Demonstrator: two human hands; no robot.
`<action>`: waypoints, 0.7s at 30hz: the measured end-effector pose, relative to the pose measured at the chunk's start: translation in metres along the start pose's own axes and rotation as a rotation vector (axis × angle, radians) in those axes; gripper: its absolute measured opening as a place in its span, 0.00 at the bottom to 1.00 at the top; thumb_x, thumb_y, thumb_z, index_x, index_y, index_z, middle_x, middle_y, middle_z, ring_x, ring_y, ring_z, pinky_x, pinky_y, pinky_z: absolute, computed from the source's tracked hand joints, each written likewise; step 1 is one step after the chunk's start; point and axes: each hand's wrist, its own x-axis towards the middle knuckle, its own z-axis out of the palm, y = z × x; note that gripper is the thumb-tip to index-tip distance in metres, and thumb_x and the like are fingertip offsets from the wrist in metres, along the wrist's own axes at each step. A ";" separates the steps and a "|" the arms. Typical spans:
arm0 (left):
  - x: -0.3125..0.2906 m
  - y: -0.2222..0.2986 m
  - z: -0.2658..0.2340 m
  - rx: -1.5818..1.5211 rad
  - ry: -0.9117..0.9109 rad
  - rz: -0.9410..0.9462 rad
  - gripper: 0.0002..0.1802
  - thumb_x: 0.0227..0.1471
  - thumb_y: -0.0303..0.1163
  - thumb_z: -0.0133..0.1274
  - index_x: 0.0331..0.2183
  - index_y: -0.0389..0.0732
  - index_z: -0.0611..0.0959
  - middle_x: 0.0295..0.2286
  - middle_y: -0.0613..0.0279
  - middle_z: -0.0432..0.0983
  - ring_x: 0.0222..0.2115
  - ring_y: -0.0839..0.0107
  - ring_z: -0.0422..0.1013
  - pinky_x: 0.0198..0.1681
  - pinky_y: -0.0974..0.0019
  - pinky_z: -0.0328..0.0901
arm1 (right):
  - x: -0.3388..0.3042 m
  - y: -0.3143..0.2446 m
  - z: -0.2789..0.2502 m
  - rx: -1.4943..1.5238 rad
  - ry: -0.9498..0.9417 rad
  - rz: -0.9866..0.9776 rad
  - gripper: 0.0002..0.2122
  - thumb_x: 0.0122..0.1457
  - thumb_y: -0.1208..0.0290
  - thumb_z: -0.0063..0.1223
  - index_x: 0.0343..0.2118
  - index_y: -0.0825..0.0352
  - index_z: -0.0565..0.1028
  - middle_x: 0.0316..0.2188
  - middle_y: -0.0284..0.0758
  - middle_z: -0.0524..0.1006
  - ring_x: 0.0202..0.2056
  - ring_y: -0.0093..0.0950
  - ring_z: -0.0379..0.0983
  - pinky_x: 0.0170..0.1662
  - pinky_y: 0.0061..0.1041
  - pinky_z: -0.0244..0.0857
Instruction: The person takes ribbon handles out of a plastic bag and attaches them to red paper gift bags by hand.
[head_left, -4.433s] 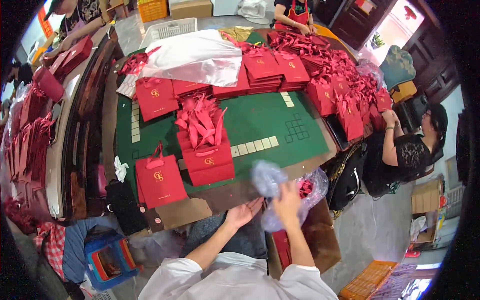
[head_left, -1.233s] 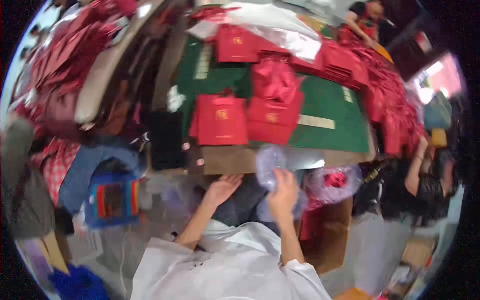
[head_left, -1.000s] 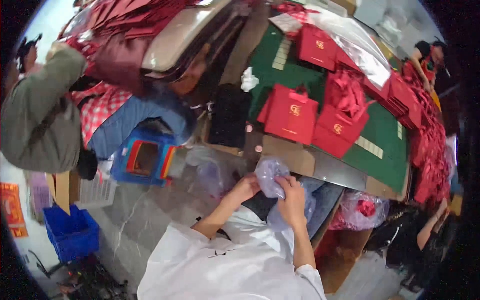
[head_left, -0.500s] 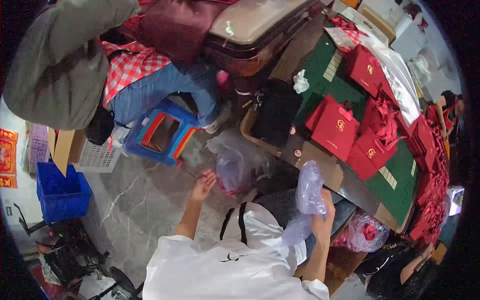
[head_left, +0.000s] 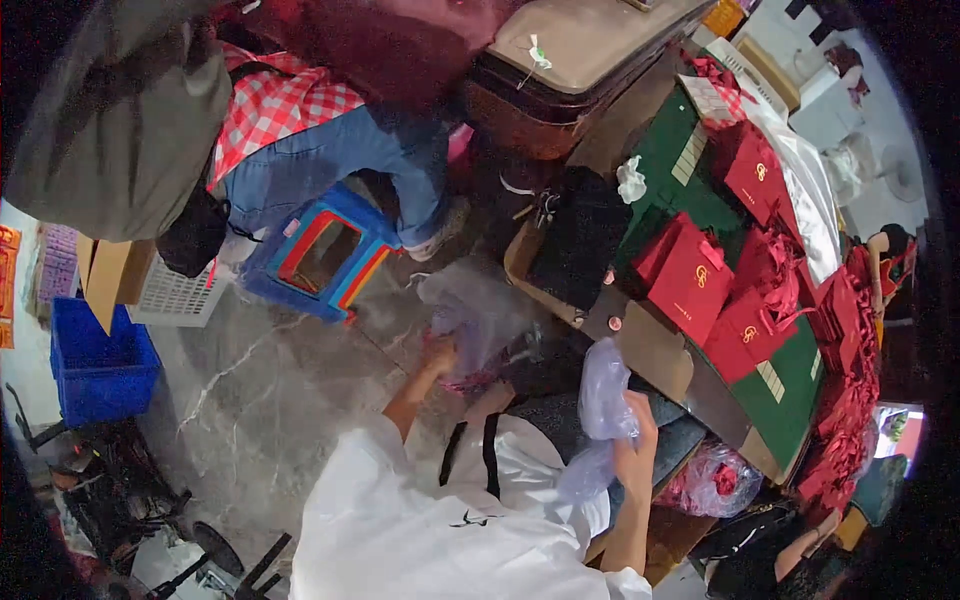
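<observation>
Clutching a crumpled, translucent lavender plastic bag [head_left: 606,385] at its narrowed middle, the right hand [head_left: 637,435] has its fingers curled around it near the green-topped table [head_left: 680,200]. The bag's long axis runs from the table side toward the white shirt [head_left: 400,530]. The left hand [head_left: 439,356] meets a clear bag [head_left: 475,305] on the floor [head_left: 300,390]; its finger spread cannot be told.

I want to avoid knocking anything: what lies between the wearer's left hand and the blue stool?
In the head view, a strip of grey floor lies between the left hand and the blue stool.
</observation>
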 end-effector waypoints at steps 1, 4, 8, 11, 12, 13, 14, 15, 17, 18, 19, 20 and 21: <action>-0.007 0.005 0.010 -0.011 -0.013 0.016 0.14 0.50 0.35 0.52 0.36 0.37 0.77 0.25 0.45 0.76 0.32 0.51 0.75 0.37 0.51 0.69 | -0.002 0.004 -0.002 -0.011 0.001 0.007 0.25 0.34 0.82 0.39 0.41 0.72 0.72 0.43 0.44 0.72 0.47 0.39 0.68 0.55 0.28 0.57; -0.028 0.035 -0.012 -0.061 -0.189 0.159 0.13 0.51 0.34 0.52 0.39 0.38 0.75 0.29 0.49 0.75 0.32 0.53 0.72 0.37 0.54 0.68 | -0.012 0.017 -0.006 -0.112 0.024 0.021 0.25 0.34 0.85 0.40 0.42 0.72 0.73 0.43 0.44 0.72 0.47 0.40 0.69 0.54 0.29 0.59; -0.052 0.048 -0.032 -0.182 -0.064 0.082 0.16 0.52 0.34 0.54 0.42 0.39 0.74 0.34 0.50 0.73 0.35 0.55 0.70 0.39 0.57 0.67 | -0.008 0.016 -0.004 -0.118 0.010 0.011 0.24 0.35 0.86 0.41 0.42 0.72 0.73 0.42 0.44 0.72 0.47 0.40 0.70 0.53 0.29 0.60; -0.049 0.061 -0.041 -0.423 0.342 -0.149 0.18 0.52 0.35 0.56 0.44 0.40 0.73 0.40 0.49 0.71 0.41 0.56 0.69 0.41 0.57 0.66 | 0.002 0.006 0.003 -0.097 -0.009 0.040 0.20 0.40 0.84 0.41 0.40 0.75 0.73 0.41 0.41 0.73 0.46 0.36 0.69 0.51 0.26 0.59; -0.045 0.071 -0.049 -0.559 0.519 -0.239 0.19 0.52 0.34 0.56 0.45 0.40 0.73 0.43 0.50 0.70 0.43 0.57 0.68 0.42 0.58 0.65 | 0.004 0.007 0.003 -0.085 -0.007 0.032 0.19 0.40 0.84 0.41 0.40 0.75 0.72 0.41 0.40 0.73 0.46 0.34 0.69 0.52 0.25 0.59; -0.042 0.091 -0.062 -0.573 0.495 -0.218 0.19 0.52 0.34 0.56 0.45 0.40 0.73 0.43 0.50 0.70 0.43 0.57 0.68 0.42 0.58 0.65 | 0.005 0.009 0.001 -0.082 0.011 0.034 0.19 0.41 0.84 0.42 0.40 0.75 0.72 0.41 0.39 0.74 0.46 0.33 0.69 0.52 0.25 0.59; -0.041 0.111 -0.075 -0.242 0.333 -0.355 0.27 0.50 0.32 0.56 0.51 0.42 0.68 0.41 0.49 0.70 0.42 0.56 0.68 0.45 0.54 0.64 | 0.007 0.013 -0.001 -0.096 0.042 0.051 0.19 0.41 0.84 0.42 0.40 0.75 0.72 0.41 0.39 0.74 0.46 0.33 0.69 0.52 0.25 0.59; -0.047 0.116 -0.092 0.110 0.197 -0.513 0.35 0.48 0.30 0.57 0.57 0.45 0.63 0.40 0.49 0.71 0.41 0.55 0.69 0.49 0.51 0.62 | 0.014 0.013 0.004 -0.065 0.023 0.060 0.19 0.44 0.84 0.43 0.43 0.74 0.71 0.42 0.38 0.73 0.47 0.32 0.68 0.53 0.25 0.58; -0.045 0.034 -0.052 -0.695 0.138 -0.711 0.32 0.50 0.28 0.54 0.56 0.46 0.64 0.39 0.53 0.71 0.39 0.60 0.69 0.46 0.56 0.64 | 0.027 0.012 0.023 -0.015 -0.039 0.043 0.20 0.46 0.84 0.44 0.46 0.74 0.70 0.44 0.38 0.73 0.49 0.31 0.67 0.55 0.25 0.57; -0.064 0.001 -0.029 -1.517 0.061 -0.793 0.28 0.52 0.27 0.51 0.56 0.47 0.66 0.38 0.57 0.71 0.37 0.65 0.68 0.43 0.61 0.65 | 0.034 0.014 0.039 -0.003 0.029 -0.033 0.22 0.49 0.82 0.45 0.51 0.74 0.67 0.47 0.39 0.70 0.52 0.32 0.65 0.57 0.27 0.54; -0.064 0.002 -0.027 -1.522 0.069 -0.796 0.28 0.52 0.27 0.51 0.56 0.47 0.66 0.38 0.57 0.71 0.37 0.65 0.68 0.43 0.61 0.65 | 0.039 0.022 0.055 -0.013 0.121 -0.094 0.24 0.52 0.81 0.46 0.56 0.73 0.63 0.51 0.40 0.68 0.55 0.32 0.62 0.59 0.28 0.52; -0.061 0.009 -0.030 -1.304 0.220 -0.692 0.23 0.55 0.27 0.48 0.53 0.46 0.69 0.36 0.60 0.71 0.34 0.69 0.68 0.37 0.64 0.65 | 0.043 0.029 0.070 -0.003 0.201 -0.094 0.26 0.51 0.78 0.49 0.56 0.74 0.62 0.53 0.44 0.65 0.56 0.37 0.60 0.60 0.32 0.52; -0.060 0.016 -0.037 -1.078 0.369 -0.586 0.19 0.57 0.27 0.46 0.51 0.45 0.71 0.34 0.63 0.70 0.30 0.73 0.67 0.32 0.68 0.65 | 0.047 0.040 0.088 0.012 0.274 -0.099 0.28 0.50 0.75 0.53 0.56 0.75 0.60 0.54 0.48 0.62 0.57 0.42 0.58 0.60 0.35 0.51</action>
